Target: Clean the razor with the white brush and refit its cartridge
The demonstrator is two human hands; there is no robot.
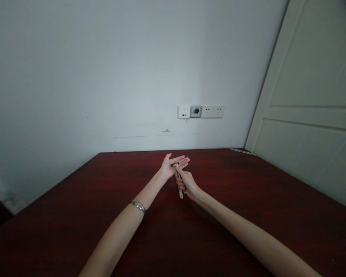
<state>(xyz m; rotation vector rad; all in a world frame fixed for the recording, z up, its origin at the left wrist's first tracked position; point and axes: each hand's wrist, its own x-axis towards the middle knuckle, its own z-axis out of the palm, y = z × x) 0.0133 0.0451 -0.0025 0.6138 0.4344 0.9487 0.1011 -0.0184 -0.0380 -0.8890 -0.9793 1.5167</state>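
My left hand (pixel 173 166) is held palm up over the table, its fingers stretched out toward the right. My right hand (pixel 187 182) is closed around a slim metal hand tool (pixel 181 193). The tool's dark, shiny head lies crosswise over my left palm; whether it touches the skin I cannot tell. Two pale handle ends stick out below my right fist, the longer one with what looks like a small hole near its tip. My fingers hide the middle of the tool, so its exact kind is unclear.
A dark red wooden table (pixel 89 215) spreads beneath both arms. Behind it rises a white wall (pixel 118 77) with a row of sockets (pixel 212 112). A pale panelled door (pixel 311 115) stands at the right. A thin light strip (pixel 242 151) lies at the table's far right corner.
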